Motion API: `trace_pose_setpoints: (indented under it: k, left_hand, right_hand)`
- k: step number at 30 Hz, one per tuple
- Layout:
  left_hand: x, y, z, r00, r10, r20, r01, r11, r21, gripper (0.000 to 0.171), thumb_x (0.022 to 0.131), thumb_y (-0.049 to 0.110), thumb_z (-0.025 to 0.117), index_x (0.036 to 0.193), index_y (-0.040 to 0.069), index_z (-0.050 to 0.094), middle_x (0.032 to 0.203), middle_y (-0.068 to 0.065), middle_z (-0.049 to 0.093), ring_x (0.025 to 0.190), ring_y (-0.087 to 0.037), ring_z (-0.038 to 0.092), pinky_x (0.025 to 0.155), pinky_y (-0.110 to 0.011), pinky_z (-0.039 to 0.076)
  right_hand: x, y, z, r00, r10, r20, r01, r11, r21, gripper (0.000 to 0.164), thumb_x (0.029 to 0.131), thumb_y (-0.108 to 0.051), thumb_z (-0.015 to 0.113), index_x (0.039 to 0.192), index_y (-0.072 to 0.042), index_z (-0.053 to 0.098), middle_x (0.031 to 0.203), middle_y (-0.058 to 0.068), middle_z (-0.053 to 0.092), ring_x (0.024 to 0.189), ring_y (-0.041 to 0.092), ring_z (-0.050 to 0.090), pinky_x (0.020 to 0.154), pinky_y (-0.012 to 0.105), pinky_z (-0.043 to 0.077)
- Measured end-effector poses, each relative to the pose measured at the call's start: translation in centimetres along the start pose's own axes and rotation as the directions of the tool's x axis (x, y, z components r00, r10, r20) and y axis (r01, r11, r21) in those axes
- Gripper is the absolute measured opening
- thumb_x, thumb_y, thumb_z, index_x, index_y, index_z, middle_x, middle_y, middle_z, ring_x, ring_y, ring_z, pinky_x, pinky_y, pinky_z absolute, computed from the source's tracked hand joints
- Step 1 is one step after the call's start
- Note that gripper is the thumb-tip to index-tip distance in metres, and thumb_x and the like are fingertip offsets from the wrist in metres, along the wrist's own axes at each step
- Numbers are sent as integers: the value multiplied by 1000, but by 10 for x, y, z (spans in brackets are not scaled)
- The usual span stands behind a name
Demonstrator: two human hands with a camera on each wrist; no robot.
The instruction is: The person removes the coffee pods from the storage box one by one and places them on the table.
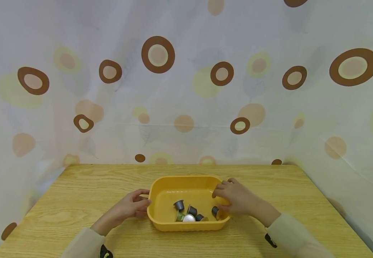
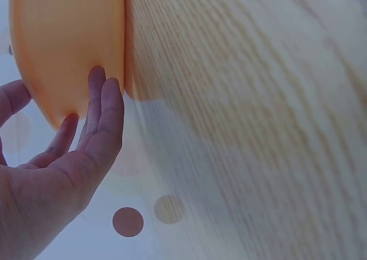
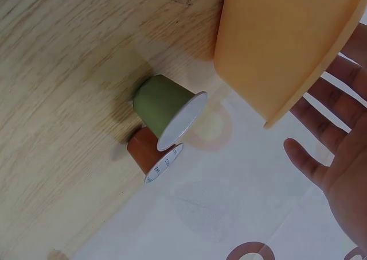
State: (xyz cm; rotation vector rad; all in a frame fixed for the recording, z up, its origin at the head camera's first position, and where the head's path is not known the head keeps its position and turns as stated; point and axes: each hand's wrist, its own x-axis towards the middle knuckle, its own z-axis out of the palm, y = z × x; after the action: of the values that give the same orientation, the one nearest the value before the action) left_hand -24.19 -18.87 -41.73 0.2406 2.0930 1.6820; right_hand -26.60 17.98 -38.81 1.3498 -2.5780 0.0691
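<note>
A yellow plastic tray sits on the table, with several coffee capsules inside, among them a dark capsule and one showing its silver lid. My left hand is at the tray's left end; its fairly straight fingertips touch the outer wall. My right hand reaches over the right rim, fingers loosely bent above the inside, with no capsule seen in them. Near that hand's fingers in the head view, a dark capsule lies by the tray's right wall.
Outside the tray, a green capsule and a smaller orange-brown capsule lie on the wooden table; neither shows in the head view. A patterned curtain hangs behind the table and along both sides.
</note>
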Motion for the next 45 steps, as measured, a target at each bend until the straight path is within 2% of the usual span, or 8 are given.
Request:
trace_pose_setpoints:
  k: [10,22,32,45]
  left_hand:
    - [0,-1,-1,1000,9,15,-9,1000,-8,56,94,26,52,137,-2,30,120,-22,51,98,-25,62,83,-40,53]
    - [0,0,-1,1000,1,5,-1,1000,-4,56,94,26,52,137,-3,30,121,-22,51,97,-23,62,82,-39,53]
    - [-1,-1,-1,1000,4,7,-4,1000,-7,56,94,25,51,137,-2,30,121,-21,51,97,-23,62,83,-39,53]
    - [0,-1,-1,1000,3,9,-3,1000,-5,56,94,26,51,137,-2,30,121,-22,51,99,-24,62,83,-39,53]
  right_hand:
    - [2,-5,0,996,-7,84,5,999,33,22,77,-28,73,95,-18,65,96,-7,63,88,13,54,85,43,41]
    - [9,-9,-2,987,-18,160,4,996,89,9,78,-21,72,84,-23,67,86,-11,64,81,9,51,87,48,38]
    - [10,-8,2,986,-26,164,7,993,114,10,79,-14,67,79,-23,66,80,-12,62,75,7,46,83,47,37]
    - [12,-8,6,985,-11,175,0,998,63,16,81,-6,61,81,-22,66,80,-11,64,76,10,49,85,46,38]
